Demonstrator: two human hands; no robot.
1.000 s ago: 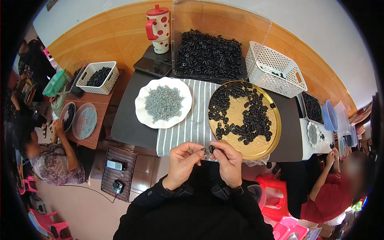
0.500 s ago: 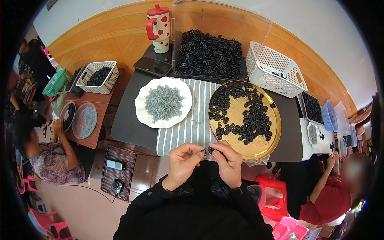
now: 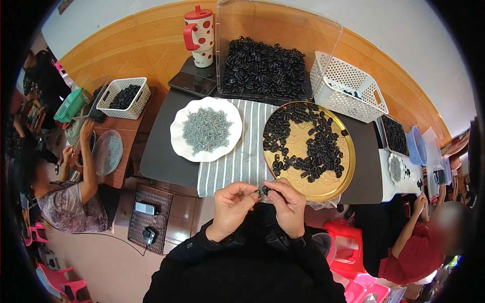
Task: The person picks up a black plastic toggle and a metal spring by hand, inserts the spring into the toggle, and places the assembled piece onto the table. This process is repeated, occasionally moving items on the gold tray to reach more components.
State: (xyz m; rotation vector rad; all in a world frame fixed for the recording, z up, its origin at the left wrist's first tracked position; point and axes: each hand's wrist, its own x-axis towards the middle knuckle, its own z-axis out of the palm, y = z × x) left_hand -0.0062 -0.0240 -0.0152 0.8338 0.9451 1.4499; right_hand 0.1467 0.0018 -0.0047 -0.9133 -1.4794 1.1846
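Just past the front edge of the table, my left hand (image 3: 231,206) and my right hand (image 3: 287,206) meet with their fingertips almost touching. Thumb and fingers of the right pinch a small black plastic part (image 3: 265,190). The left is closed in a pinch too; a tiny dark bit shows at its fingertips, too small to name. Beyond my right hand sits a round gold tray (image 3: 299,135) with many similar black parts (image 3: 323,156) on it. A scalloped white plate (image 3: 178,126) heaped with small grey screws (image 3: 208,130) is beyond my left hand, partly on a striped grey cloth (image 3: 222,174).
A clear bin (image 3: 323,30) of black parts stands at the back, between a dotted tumbler (image 3: 202,38) with a phone (image 3: 191,83) before it and a white basket (image 3: 348,81). People sit at tables on both sides. A red stool (image 3: 343,242) is at lower right.
My hands keep almost the same pose and place. On the left, the other person's arm has reached up toward the black parts.
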